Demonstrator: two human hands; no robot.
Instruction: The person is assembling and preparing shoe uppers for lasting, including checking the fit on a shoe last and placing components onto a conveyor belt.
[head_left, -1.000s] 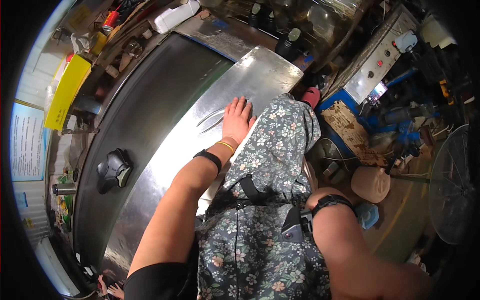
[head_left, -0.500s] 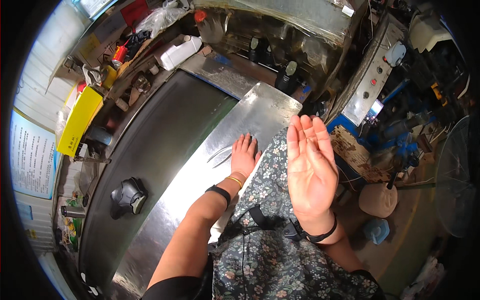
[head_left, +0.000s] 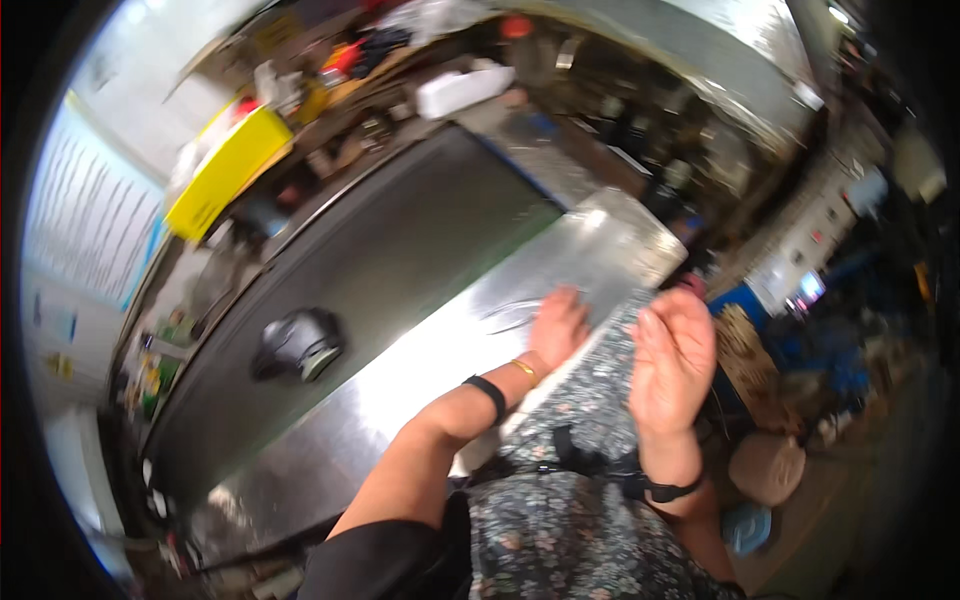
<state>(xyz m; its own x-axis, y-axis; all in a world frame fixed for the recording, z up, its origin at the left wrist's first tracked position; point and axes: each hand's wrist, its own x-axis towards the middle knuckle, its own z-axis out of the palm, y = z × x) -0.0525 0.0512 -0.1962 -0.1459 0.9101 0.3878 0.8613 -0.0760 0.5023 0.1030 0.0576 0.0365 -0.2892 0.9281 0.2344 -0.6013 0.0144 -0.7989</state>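
My left hand (head_left: 560, 327) lies on the bare metal sheet (head_left: 400, 380), fingers spread and partly blurred, with a yellow bangle and a black band at the wrist. Just left of its fingers is a thin, pale, two-pronged metal tool (head_left: 508, 316), too blurred to name exactly. My right hand (head_left: 672, 365) is raised over the patterned apron (head_left: 560, 520), palm toward me. Its fingers are bent in a loose cup, and nothing shows in them. On the dark conveyor belt (head_left: 400, 230), left of the metal sheet, sits a black shoe (head_left: 300, 345).
A yellow box (head_left: 228, 172) and a white plastic container (head_left: 465, 90) stand along the belt's far side. To the right are a control panel with buttons (head_left: 800, 240), a beige jug (head_left: 767, 468) and a blue tub (head_left: 746, 527) on the floor. Dark shoes sit on a rack behind.
The whole view has swung, so the surroundings appear shifted right and tilted. My right hand's fingers have bent inward from stretched out. My left hand stays on the metal sheet.
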